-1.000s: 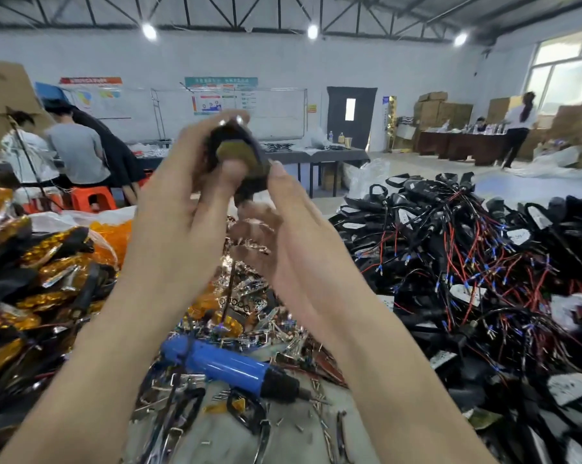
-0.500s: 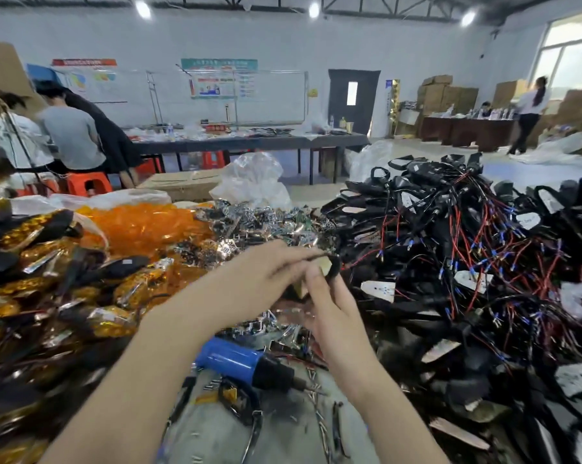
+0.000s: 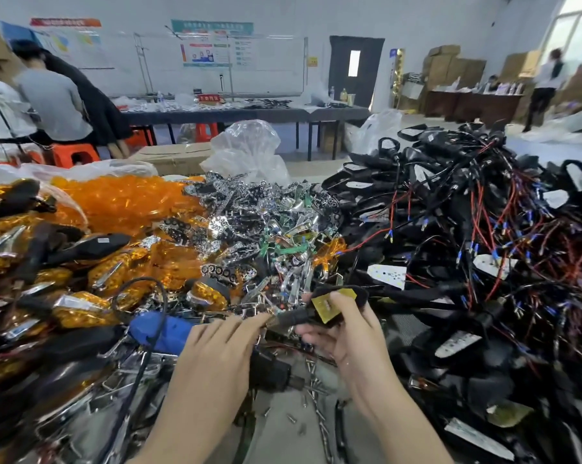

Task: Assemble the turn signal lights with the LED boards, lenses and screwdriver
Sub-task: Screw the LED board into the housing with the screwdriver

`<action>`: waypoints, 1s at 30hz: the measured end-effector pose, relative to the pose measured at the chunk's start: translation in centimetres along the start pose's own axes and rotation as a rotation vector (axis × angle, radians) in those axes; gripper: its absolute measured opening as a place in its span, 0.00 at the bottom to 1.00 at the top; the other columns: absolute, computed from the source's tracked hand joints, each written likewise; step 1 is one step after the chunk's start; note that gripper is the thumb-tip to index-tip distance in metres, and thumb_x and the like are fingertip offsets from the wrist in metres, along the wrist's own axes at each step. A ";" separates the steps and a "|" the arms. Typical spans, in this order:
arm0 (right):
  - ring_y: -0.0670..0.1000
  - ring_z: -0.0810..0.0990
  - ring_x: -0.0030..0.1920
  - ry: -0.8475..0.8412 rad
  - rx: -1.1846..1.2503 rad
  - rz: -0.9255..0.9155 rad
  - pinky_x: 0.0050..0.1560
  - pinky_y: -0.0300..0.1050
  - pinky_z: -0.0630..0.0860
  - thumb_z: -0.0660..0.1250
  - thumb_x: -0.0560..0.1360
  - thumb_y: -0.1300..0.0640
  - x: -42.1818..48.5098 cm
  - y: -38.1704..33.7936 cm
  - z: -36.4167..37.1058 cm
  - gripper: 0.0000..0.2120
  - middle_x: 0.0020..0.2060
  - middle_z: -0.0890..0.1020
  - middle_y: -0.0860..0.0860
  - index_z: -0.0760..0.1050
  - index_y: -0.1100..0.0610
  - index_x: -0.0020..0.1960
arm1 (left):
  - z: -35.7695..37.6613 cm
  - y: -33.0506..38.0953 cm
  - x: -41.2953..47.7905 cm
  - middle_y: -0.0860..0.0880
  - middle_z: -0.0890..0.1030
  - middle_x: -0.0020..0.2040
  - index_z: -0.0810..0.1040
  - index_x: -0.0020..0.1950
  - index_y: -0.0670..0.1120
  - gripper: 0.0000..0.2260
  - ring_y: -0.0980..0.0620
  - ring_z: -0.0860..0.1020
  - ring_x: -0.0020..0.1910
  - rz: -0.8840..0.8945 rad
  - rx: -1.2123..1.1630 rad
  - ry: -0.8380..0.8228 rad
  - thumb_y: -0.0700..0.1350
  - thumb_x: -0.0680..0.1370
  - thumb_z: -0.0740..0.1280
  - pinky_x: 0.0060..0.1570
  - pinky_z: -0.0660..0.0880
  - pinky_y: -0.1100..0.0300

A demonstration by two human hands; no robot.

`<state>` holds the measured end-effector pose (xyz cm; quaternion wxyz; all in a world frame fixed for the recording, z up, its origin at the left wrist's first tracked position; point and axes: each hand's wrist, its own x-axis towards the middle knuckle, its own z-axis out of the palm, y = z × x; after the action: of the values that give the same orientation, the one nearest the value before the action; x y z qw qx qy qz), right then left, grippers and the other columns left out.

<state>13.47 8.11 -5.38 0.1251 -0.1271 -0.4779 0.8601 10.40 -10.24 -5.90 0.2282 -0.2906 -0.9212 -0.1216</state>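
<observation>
Far left of the blue screwdriver (image 3: 162,329): heap of finished amber-faced lights (image 3: 32,262). Up-left of it, loose orange lenses (image 3: 122,202) in a bag. Screwdriver itself lies on the bench (image 3: 283,443), no hand on it, black cable looped over it.

Just right of the screwdriver, left hand (image 3: 216,356): back to camera, fingers stretched out to the stalk end of a black housing (image 3: 358,294). Thumb hidden, so can't tell if it pinches or only touches. Behind the screwdriver, pile of chrome reflectors (image 3: 259,222).

Further right of the screwdriver, right hand (image 3: 343,336) grips the housing from under, thumb down on the yellowish LED board (image 3: 330,304) sitting in the shell's open face. Loose screws (image 3: 293,418) on the bench, below-right of the screwdriver. Far right of it: big tangle of wired housings (image 3: 467,246), many w/ boards already in.

Step in hand, prob: seating the board in the housing. No lens on it yet, no screw driven.

Next move needs the board pressed flat & square in the shell. Then a reflector or lens from the piles behind/left of the screwdriver, w/ one hand holding the housing steady. After that, screw + screwdriver.
</observation>
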 end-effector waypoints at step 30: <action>0.57 0.86 0.51 -0.340 -0.035 0.039 0.50 0.48 0.82 0.63 0.77 0.56 -0.3 2.0 0.9 0.14 0.57 0.85 0.58 0.80 0.50 0.60 | 2.2 2.8 -0.5 0.60 0.70 0.61 0.73 0.63 0.59 0.12 0.62 0.66 0.61 -0.179 -0.450 0.194 0.57 0.82 0.55 0.59 0.66 0.61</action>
<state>13.25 6.28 -6.60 0.0236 0.0086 -0.5045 0.8630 11.61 -7.46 -7.75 0.2333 -0.2383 -0.8669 -0.3705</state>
